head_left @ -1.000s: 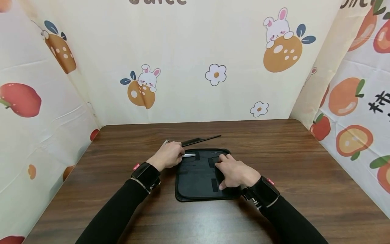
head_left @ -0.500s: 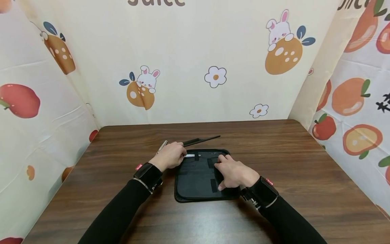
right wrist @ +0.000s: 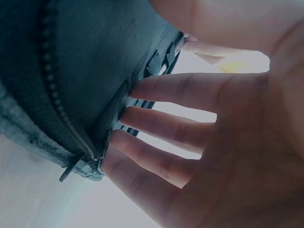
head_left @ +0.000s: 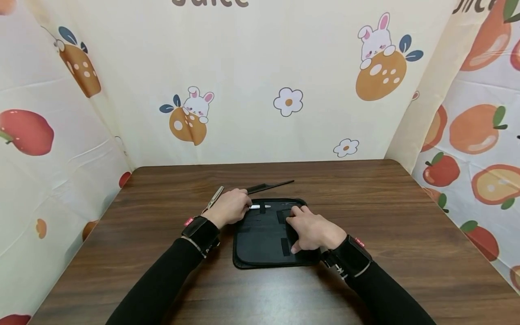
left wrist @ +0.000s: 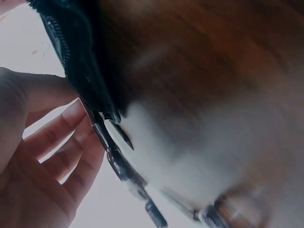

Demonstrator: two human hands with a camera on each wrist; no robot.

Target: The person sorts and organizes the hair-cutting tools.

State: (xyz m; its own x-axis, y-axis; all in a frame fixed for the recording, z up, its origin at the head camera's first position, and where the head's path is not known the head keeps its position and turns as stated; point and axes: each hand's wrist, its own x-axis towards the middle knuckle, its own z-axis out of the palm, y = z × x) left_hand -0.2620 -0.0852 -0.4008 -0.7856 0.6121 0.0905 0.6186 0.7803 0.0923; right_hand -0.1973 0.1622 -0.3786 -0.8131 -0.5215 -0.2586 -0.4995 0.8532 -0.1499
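An unzipped black case (head_left: 260, 243) with elastic loops lies on the table. My left hand (head_left: 231, 207) is at its far left corner and pinches a slim silver tool with a pointed end (head_left: 260, 206). That end passes through a black loop (head_left: 262, 208) on the case; the rest is hidden by the hand, so I cannot tell its kind. My right hand (head_left: 314, 228) rests on the right side of the case, fingertips pressing its inside. In the right wrist view, the right fingers (right wrist: 166, 126) are nearly straight against the black lining, beside the zipper (right wrist: 57, 90).
Behind the case lies a black comb with a long thin tail (head_left: 270, 186). A narrow silver tool (head_left: 215, 197) lies on the wooden table (head_left: 357, 189) beyond the left wrist. Printed fabric (head_left: 243, 67) hangs behind and on both sides of the table.
My left hand has shifted a little to the right, and the silver tool's pointed end has slid further through the loop. My right hand stays in place on the case.
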